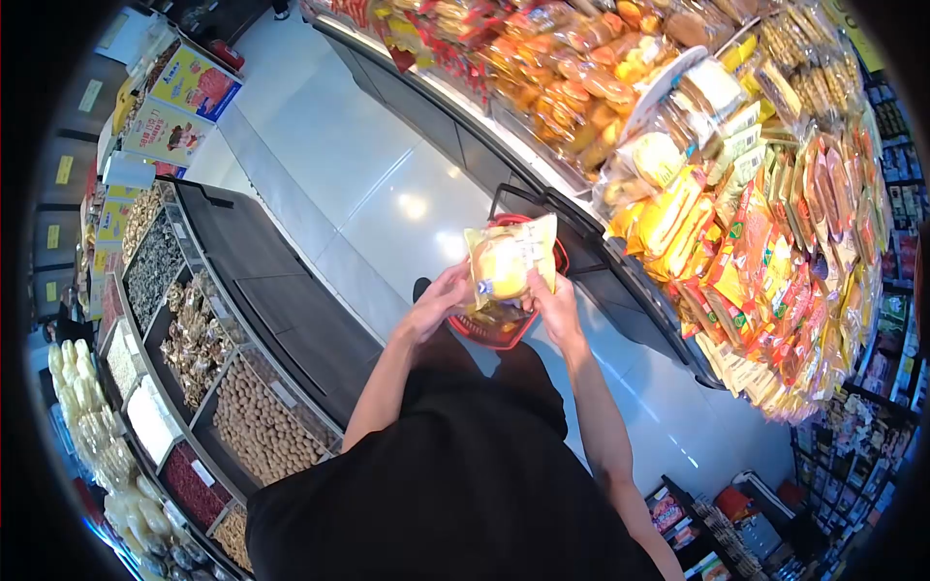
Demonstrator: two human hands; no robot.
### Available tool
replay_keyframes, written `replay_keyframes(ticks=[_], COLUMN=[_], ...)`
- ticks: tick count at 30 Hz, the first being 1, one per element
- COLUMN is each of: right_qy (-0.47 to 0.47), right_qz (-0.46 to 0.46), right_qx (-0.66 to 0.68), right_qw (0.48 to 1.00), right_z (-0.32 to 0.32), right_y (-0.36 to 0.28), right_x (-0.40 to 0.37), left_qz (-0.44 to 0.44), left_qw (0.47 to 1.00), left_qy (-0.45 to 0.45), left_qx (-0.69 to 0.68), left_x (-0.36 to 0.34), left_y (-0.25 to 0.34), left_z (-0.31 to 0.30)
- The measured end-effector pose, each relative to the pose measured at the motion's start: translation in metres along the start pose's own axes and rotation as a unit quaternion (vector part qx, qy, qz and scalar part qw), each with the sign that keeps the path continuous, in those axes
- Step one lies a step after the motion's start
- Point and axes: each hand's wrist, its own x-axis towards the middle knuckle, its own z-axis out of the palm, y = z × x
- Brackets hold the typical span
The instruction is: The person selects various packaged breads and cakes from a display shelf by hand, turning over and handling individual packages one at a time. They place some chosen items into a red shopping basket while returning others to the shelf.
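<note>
A clear, yellowish bag of what looks like a round bread bun (506, 259) is held up in front of me, over the basket. My right hand (552, 302) grips its lower right side, with the thumb on the front face. At the bag's left edge, the fingers of my left hand (446, 295) close on the plastic, partly hidden behind it. Below, a red shopping basket (492, 334) with a black handle stands on the floor by my legs. Packaged items show inside it, too covered to name.
A sloped display of bagged snacks (765, 261) runs along the right, over a dark base (436, 136). On the left, bins hold walnuts (262, 421), dried mushrooms (194, 329) and other dry goods. A pale tiled floor (358, 184) lies between them.
</note>
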Motion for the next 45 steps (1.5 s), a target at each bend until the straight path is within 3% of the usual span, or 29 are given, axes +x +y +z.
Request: replay_keyframes(ticks=[1,3,4,7,8,11,13,15,17,19,21,23,24,27,33,41,45], right_qy=[0.002,-0.038,-0.057,0.019,-0.001,-0.038,-0.055,-0.048,-0.065,-0.103,-0.09,-0.052,-0.022,0.021,0.048,0.028,0.05], right_qz=[-0.006,0.038,0.03,0.047,0.007,0.001,0.019,-0.03,-0.059,-0.075,-0.127,-0.133,-0.163,-0.14,-0.153,-0.211,-0.233], right_qx=[-0.003,0.278,0.298,0.25,0.21,0.143,0.101,0.038,0.038,0.203,0.218,0.243,0.243,0.281,0.393,0.421,0.376], right_qw=[1.0,0.959,0.952,0.967,0.978,0.989,0.993,0.998,0.995,0.971,0.964,0.959,0.956,0.949,0.906,0.882,0.896], right_z=[0.012,0.046,0.059,0.119,0.134,0.183,0.208,0.247,0.261,0.28,0.27,0.264,0.257,0.241,0.215,0.119,0.04], right_y=[0.004,0.0,0.009,0.023,0.034,0.05,0.048,0.021,0.008,-0.009,0.009,0.013,0.017,0.036,0.025,0.033,0.032], right_x=[0.001,0.005,0.011,0.026,0.033,0.058,0.075,0.08,0.095,0.095,0.109,0.115,0.117,0.09,0.005,-0.074,-0.111], left_qz=[0.005,0.03,0.023,0.073,0.097,0.124,0.125,0.166,0.19,0.217,0.245,0.153,0.157,0.157,0.004,0.0,0.062], left_qw=[1.0,0.996,0.993,0.986,0.99,0.983,0.985,0.979,0.968,0.952,0.928,0.958,0.951,0.931,0.913,0.903,0.892], left_qy=[-0.005,-0.064,-0.097,-0.129,-0.099,-0.119,-0.098,-0.088,-0.095,-0.115,-0.058,-0.059,-0.1,-0.174,-0.301,-0.315,-0.28], left_qx=[0.001,-0.045,-0.07,-0.073,0.003,0.068,0.063,0.077,0.132,0.182,0.274,0.235,0.246,0.278,0.277,0.293,0.349], left_x=[-0.001,-0.001,-0.003,-0.007,-0.007,-0.023,-0.032,-0.041,-0.052,-0.059,-0.055,-0.045,-0.043,-0.056,-0.053,-0.056,-0.052], left_y=[0.005,0.024,0.035,0.063,0.071,0.116,0.137,0.152,0.17,0.184,0.191,0.181,0.183,0.198,0.204,0.152,0.093], left_z=[-0.005,-0.017,-0.027,-0.068,-0.087,-0.138,-0.172,-0.196,-0.205,-0.206,-0.201,-0.199,-0.193,-0.165,-0.094,0.018,0.089])
